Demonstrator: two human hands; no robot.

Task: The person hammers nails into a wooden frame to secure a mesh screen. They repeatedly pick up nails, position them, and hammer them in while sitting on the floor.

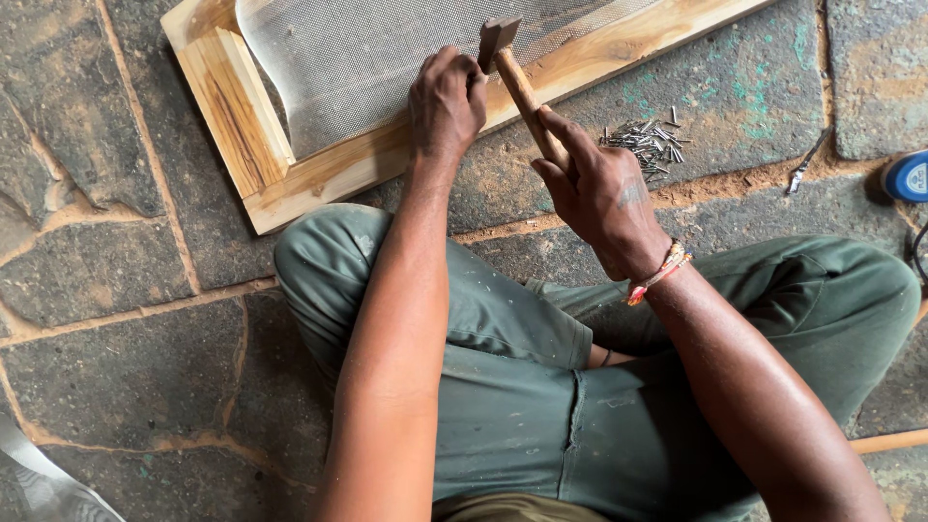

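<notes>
Both hands work at nailing mesh (377, 58) onto the wooden frame (319, 174) on the floor: left hand (445, 101) pinches there, right hand (599, 193) grips the hammer (517, 77); next needs a square strike.

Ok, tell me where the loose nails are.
The pile of nails lies on the stone floor, just right of the right hand, beside the wooden frame.

Pale grained wood frame (329, 174); fine grey wire mesh (367, 58); wooden-handled metal hammer (517, 82); rough matt stone floor (106, 280); shiny nails (646, 143)
</notes>
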